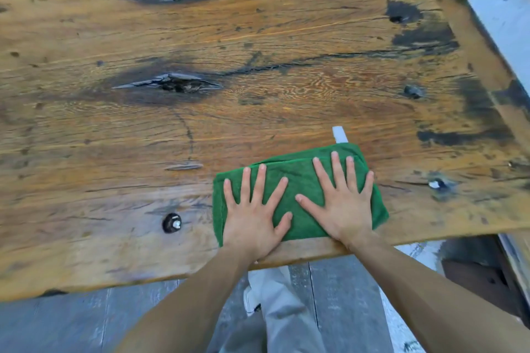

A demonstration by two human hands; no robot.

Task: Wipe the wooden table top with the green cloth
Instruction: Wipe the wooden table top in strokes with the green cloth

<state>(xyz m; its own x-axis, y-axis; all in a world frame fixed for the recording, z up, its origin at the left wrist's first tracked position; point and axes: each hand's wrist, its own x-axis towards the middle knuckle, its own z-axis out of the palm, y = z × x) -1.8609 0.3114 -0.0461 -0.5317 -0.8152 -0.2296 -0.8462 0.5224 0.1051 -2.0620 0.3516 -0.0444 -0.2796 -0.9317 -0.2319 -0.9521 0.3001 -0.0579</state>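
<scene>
Green cloth [301, 178] flat under both hands, table [200, 37]

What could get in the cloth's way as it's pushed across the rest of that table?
Nothing visible stands on the table ahead of the green cloth. Both the left hand and right hand press flat on it. Only cracked knots roughen the wood and might snag.

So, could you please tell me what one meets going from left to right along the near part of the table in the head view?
Dark knot with a white spot → left hand → right hand, both flat on the green cloth → small knot with a white fleck.
</scene>
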